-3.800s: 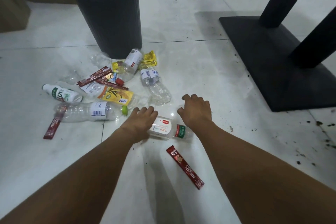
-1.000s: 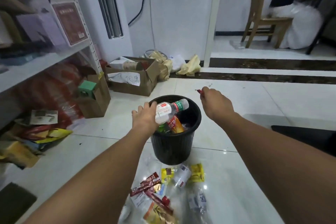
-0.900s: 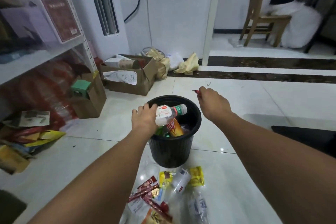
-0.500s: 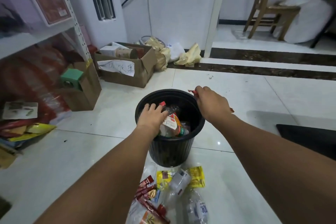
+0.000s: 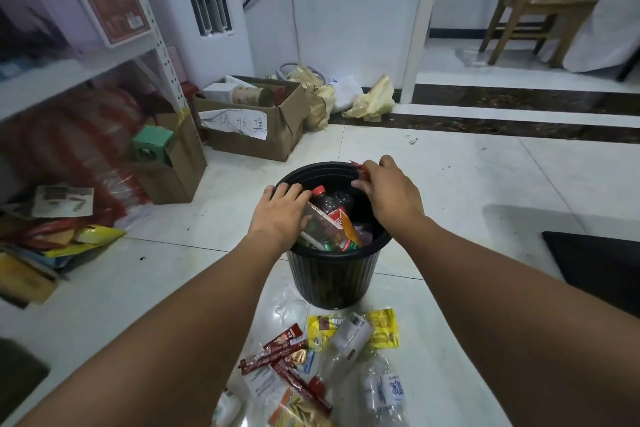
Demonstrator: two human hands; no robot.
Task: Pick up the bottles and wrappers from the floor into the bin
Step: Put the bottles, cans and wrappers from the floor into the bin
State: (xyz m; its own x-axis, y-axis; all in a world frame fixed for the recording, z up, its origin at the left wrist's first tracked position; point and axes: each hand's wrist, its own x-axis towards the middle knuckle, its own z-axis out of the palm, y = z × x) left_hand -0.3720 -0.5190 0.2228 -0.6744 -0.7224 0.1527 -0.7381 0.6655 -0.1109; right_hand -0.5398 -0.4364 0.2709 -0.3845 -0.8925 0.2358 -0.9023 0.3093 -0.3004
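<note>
A black bin (image 5: 331, 282) stands on the tiled floor with bottles and wrappers inside. My left hand (image 5: 280, 215) reaches over its left rim, fingers fairly straight, lying on a white-labelled bottle (image 5: 320, 224) that leans inside the bin. My right hand (image 5: 388, 194) hovers over the far right rim and pinches a red sachet wrapper (image 5: 358, 169). On the floor in front of the bin lie red sachets (image 5: 277, 352), yellow wrappers (image 5: 385, 328) and clear bottles (image 5: 350, 336).
A labelled cardboard box (image 5: 249, 130) and a smaller box (image 5: 173, 163) sit behind the bin to the left, under a metal shelf (image 5: 79, 66). A black table base (image 5: 595, 267) lies at right. A wooden chair (image 5: 533, 7) stands far back.
My left hand carried the white-labelled bottle from the floor up over the bin and lowered it inside. My right hand moved the red wrapper in over the rim.
</note>
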